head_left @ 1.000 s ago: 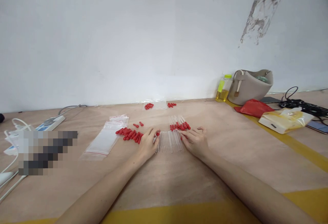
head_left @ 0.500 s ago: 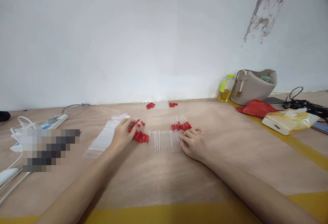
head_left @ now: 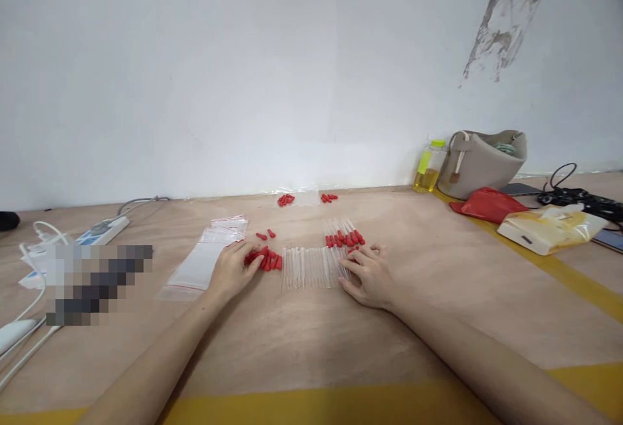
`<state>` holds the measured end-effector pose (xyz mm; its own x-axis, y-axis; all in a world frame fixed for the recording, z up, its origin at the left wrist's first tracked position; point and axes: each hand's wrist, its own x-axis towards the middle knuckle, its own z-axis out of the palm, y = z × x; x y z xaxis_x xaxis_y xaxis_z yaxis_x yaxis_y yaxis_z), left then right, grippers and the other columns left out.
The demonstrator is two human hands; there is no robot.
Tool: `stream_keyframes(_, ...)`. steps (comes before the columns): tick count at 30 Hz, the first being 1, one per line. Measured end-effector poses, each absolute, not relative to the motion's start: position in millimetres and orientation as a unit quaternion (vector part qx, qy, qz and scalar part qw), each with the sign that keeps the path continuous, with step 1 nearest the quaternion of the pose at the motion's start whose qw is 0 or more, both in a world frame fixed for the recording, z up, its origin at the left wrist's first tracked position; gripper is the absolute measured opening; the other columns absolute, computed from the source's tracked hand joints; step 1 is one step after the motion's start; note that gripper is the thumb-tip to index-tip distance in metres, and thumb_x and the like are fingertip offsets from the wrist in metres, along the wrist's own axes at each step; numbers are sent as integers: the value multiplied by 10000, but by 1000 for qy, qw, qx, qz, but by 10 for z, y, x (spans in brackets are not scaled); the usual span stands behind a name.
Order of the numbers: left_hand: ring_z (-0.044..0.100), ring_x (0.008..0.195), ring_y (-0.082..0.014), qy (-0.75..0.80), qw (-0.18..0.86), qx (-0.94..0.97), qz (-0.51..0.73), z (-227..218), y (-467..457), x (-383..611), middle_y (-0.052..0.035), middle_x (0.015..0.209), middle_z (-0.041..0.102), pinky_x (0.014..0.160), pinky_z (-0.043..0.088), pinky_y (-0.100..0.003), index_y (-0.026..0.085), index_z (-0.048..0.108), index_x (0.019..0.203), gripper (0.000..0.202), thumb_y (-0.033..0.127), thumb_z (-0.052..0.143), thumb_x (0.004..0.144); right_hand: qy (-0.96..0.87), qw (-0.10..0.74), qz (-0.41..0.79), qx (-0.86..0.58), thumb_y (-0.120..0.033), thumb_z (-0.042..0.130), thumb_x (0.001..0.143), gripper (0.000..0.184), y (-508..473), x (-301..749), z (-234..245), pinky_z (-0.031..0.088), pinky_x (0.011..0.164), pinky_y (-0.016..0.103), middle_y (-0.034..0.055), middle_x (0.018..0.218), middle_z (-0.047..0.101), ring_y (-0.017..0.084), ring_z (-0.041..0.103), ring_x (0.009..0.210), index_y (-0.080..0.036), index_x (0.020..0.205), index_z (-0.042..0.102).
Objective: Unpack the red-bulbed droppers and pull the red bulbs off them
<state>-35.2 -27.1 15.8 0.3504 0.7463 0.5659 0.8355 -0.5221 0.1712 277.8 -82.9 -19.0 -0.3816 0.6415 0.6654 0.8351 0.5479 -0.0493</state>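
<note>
Beside a pile of red rubber dropper bulbs (head_left: 267,259), my left hand (head_left: 233,270) rests with curved fingers over the pile's left side, thumb apart from the fingers. A row of clear thin dropper tubes (head_left: 311,268) lies side by side right of the pile. My right hand (head_left: 368,276) lies at the row's right end, fingers spread and fingertips touching the last tubes. A bit of red shows under its fingers, mostly hidden. Just beyond lies a group of droppers with red bulbs fitted (head_left: 345,237). Two loose red bulbs (head_left: 267,235) lie behind the pile.
Clear zip bags (head_left: 199,259) lie left of my left hand. Further red bulbs (head_left: 286,200) and clear plastic (head_left: 304,198) sit near the wall. At right stand a yellow-liquid bottle (head_left: 426,169) and a grey bag (head_left: 481,165). A power strip (head_left: 104,229) with cables is at left.
My left hand has lowered and drawn back slightly onto the pile; a red bulb by its fingertips now lies on the table. My right hand's fingers have spread a little.
</note>
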Motion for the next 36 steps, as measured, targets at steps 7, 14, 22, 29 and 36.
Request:
stream_keyframes(7, 544, 761, -192, -503, 137, -794, -313, 123, -283, -366, -32, 772, 610, 733, 413, -325, 202, 599, 761, 172, 340, 500, 785, -821, 308, -164, -452, -303, 520, 726, 254, -850, 2791, -171, 233, 783, 365, 44, 835, 622, 187, 474, 814, -194, 933, 620)
stream_keyframes(14, 520, 863, -202, -460, 142, -810, -335, 218, -368, -121, -43, 881, 582, 801, 394, -347, 204, 613, 790, 155, 308, 499, 796, -832, 302, -144, -444, -355, 545, 701, 279, -884, 2803, -132, 243, 790, 375, 50, 886, 621, 196, 479, 832, -191, 915, 616)
stream_keyframes(22, 496, 945, -213, -344, 31, -902, -258, 185, -508, 694, -62, 1000, 559, 824, 385, -368, 200, 574, 951, 220, 336, 531, 783, -864, 298, -104, -391, -469, 574, 708, 367, -889, 2836, -156, 240, 860, 414, 55, 1027, 568, 211, 469, 926, -274, 1017, 610)
stream_keyframes(29, 532, 950, -291, -569, -58, -804, -165, 285, 52, 1149, -132, 899, 625, 833, 348, -440, 159, 625, 790, 311, 417, 452, 794, -863, 285, -93, -407, -461, 556, 757, 361, -808, 2958, -167, 260, 906, 445, 85, 1165, 509, 231, 449, 1042, -279, 1067, 595)
stream_keyframes(36, 591, 845, -307, -638, -149, -752, -74, 280, 360, 1368, -159, 774, 664, 813, 368, -437, 139, 632, 661, 376, 497, 525, 695, -872, 268, -64, -405, -582, 568, 697, 628, -633, 3128, -221, 283, 950, 457, 118, 1311, 386, 263, 344, 1200, -260, 1227, 473)
